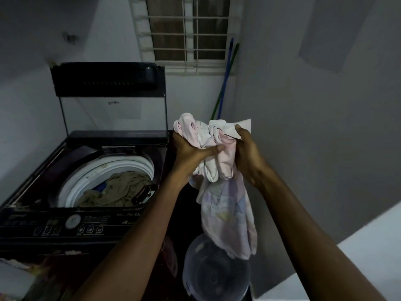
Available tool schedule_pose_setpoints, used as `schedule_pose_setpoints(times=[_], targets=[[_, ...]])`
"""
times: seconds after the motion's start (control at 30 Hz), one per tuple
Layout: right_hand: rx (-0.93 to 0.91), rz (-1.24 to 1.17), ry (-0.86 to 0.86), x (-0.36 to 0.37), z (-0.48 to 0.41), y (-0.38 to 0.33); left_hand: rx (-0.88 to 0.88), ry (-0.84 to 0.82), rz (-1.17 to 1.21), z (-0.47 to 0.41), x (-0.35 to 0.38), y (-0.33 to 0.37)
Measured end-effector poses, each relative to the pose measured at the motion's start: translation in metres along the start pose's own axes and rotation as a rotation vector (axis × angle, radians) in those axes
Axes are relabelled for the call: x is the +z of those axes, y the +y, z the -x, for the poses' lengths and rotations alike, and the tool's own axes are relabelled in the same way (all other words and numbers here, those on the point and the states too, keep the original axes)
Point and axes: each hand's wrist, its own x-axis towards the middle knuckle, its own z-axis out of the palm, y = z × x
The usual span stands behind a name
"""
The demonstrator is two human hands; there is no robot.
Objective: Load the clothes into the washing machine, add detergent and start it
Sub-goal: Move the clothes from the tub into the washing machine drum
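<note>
The washing machine [86, 192] control panel [65, 227] shows "6.5"; other markings are unreadable.

I count one washing machine [82, 170], one pale garment [223, 177], one bucket [214, 272], two broom sticks [225, 79] and one window [184, 29].

Dim, soft-focus, wide-angle edge warping

barred window [186, 33], two leaning broom handles [225, 79]
</note>
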Motion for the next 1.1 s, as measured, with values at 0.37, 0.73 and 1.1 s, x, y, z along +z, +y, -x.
schedule_pose_setpoints(times=[0.37, 0.73, 1.1], targets=[[-0.001, 0.106, -0.121, -0.021, 0.002, 0.011, -0.013, 0.240, 0.072, -0.010, -0.004, -0.004], [0.036, 0.523, 0.218, -0.043, 0.002, 0.146, -0.031, 0.395, 0.228, -0.011, 0.011, 0.021], [-0.318, 0.186, 0.983, -0.094, -0.005, 0.063, 0.171, 0.294, -0.322, -0.008, -0.034, 0.002]])
